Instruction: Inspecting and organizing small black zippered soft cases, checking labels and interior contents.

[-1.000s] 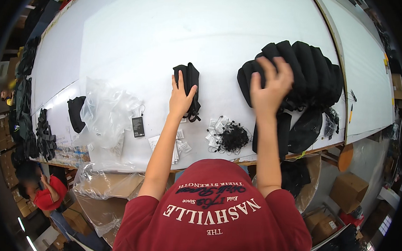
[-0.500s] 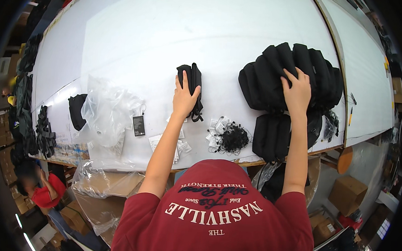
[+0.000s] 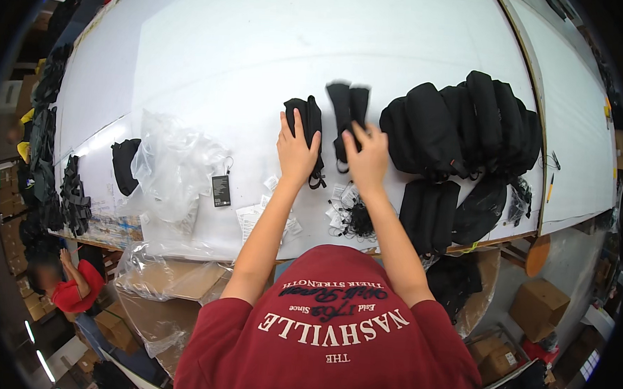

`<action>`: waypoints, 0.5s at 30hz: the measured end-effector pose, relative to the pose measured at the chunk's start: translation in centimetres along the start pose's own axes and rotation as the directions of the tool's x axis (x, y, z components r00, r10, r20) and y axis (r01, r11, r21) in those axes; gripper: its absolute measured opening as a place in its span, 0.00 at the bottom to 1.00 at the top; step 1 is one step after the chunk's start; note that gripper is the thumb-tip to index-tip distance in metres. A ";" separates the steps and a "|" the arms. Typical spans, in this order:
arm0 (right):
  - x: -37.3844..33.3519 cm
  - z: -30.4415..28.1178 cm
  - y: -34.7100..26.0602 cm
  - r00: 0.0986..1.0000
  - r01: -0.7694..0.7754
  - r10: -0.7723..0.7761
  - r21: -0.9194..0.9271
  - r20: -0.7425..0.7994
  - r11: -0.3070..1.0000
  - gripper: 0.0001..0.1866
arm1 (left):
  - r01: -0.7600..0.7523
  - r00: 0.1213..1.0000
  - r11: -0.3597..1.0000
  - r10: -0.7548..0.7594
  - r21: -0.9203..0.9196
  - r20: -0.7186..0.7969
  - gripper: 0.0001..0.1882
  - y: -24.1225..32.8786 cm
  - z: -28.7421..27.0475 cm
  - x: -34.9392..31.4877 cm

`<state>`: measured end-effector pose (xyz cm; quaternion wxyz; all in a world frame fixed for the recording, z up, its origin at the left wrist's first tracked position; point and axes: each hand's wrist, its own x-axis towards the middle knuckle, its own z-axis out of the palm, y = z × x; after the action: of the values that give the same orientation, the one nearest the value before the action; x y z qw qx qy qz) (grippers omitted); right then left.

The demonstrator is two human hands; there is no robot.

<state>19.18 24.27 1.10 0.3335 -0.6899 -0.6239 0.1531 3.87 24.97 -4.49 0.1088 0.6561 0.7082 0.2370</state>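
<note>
My left hand (image 3: 297,151) spans a folded black fabric pouch (image 3: 311,113) on the table, fingers along its left side and thumb at its right. Cords trail from the pouch's near end. To the right, my right hand (image 3: 368,157) is closed on another black pouch (image 3: 347,105), which is smeared by motion. That pouch's far end points away from me, and a small loop hangs near the hand. Farther right lies a pile of black pouches (image 3: 428,119), with more black pouches (image 3: 429,213) in front. A heap of black tag cords (image 3: 358,219) with white labels lies below my right hand.
Clear plastic bags (image 3: 172,166), a black hang tag (image 3: 221,191) and white paper labels (image 3: 250,219) lie left on the white table (image 3: 263,44). Another black piece (image 3: 124,166) sits beyond the bags. Cardboard boxes (image 3: 539,308) stand below. A person in red (image 3: 77,288) is at lower left.
My right hand has come left from the pile, bringing a black pouch beside the one under my left hand. The left hand stays on its pouch. The pile looks spread differently.
</note>
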 end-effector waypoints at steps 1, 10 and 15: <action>-1.0 2.0 1.1 0.998 -0.020 0.019 0.014 0.059 1.000 0.17 | -0.027 1.000 0.999 0.027 -0.029 -0.017 0.36 0.5 0.2 0.1; -2.9 4.6 2.7 0.973 -0.067 0.036 0.130 0.228 0.989 0.19 | -0.064 0.998 0.998 0.064 -0.007 -0.012 0.31 1.3 -0.3 -0.2; -2.1 3.6 3.8 0.956 -0.267 0.169 0.471 0.240 0.841 0.20 | -0.039 0.999 0.997 0.038 0.070 0.009 0.34 1.1 -0.1 0.1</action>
<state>19.38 23.18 -4.43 0.4197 -0.6293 -0.5090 0.4108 4.75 25.05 -3.85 0.0841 0.6740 0.7028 0.2115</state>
